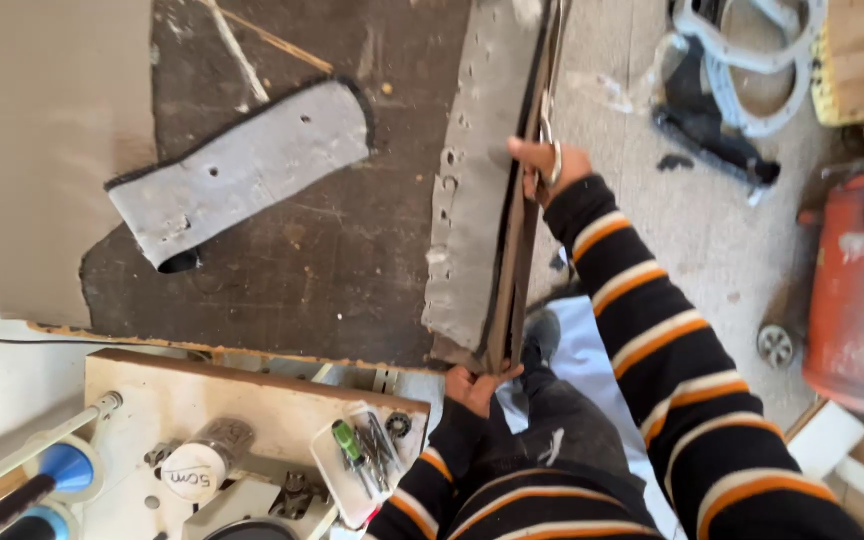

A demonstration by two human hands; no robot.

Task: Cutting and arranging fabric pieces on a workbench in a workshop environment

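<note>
I'm mid-cut: right hand [549, 165] grips what look like scissors [550, 120] at one o'clock, left hand [474, 385] pinches the grey strip [472, 200]; next, steady tension.

A short strip [242, 172] lies on the table [332, 270], left of the long strip [472, 200]

Dusty concrete floor [692, 230] beside dark worn worktable [332, 270].
</note>
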